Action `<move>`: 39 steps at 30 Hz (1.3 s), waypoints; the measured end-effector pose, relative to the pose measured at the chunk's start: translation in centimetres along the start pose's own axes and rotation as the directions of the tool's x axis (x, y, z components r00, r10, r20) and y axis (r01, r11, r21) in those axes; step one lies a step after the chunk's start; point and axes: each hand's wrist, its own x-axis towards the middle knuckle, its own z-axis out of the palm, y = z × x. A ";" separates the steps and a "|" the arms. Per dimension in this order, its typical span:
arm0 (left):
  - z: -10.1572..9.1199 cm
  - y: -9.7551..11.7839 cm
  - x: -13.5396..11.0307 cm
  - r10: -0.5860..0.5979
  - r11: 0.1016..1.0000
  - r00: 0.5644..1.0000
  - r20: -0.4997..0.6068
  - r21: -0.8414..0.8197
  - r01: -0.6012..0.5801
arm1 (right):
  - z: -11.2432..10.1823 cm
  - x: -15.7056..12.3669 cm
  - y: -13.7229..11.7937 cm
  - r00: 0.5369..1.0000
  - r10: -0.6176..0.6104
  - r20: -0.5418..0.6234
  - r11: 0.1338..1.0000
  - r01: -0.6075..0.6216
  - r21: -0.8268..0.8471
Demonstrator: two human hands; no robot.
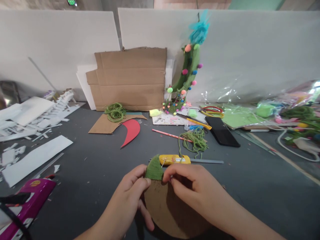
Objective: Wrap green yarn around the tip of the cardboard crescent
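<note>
Both my hands hold a curved brown cardboard shape low in the middle of the view. Its upper tip is wrapped in green yarn. My left hand grips the shape at its left edge, thumb against the green tip. My right hand pinches the yarn at the tip's right side, fingers closed. A strand of green yarn trails away over the dark floor behind. A yellow utility knife lies just beyond my fingers.
A red crescent cutout, a cardboard sheet, a yarn coil and a green pom-pom-covered curved figure stand behind. A black phone, scissors and a pink pencil lie right. White foam scraps and a purple tool sit left.
</note>
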 end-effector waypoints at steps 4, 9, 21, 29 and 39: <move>0.0 -0.2 0.0 -0.003 1.000 1.000 0.013 0.004 0.003 | 0.2 0.1 -0.1 0.998 0.053 0.036 0.998 -0.054 0.027; 0.0 -0.7 0.0 -0.016 1.000 0.999 0.033 0.027 0.015 | 0.7 0.3 0.0 0.997 0.081 0.001 0.997 -0.081 -0.012; 0.2 -0.9 0.1 -0.028 0.998 0.999 0.027 0.048 0.026 | 1.5 -0.1 0.4 0.998 0.054 -0.030 0.993 -0.057 -0.105; 0.3 -0.9 0.1 -0.008 0.998 1.000 0.028 0.057 0.006 | 1.3 0.1 0.1 0.997 0.072 -0.017 0.996 -0.072 -0.048; 0.2 -0.7 0.0 -0.022 0.996 1.000 0.012 0.082 0.021 | 1.4 0.1 0.2 0.998 0.063 -0.027 0.997 -0.064 -0.041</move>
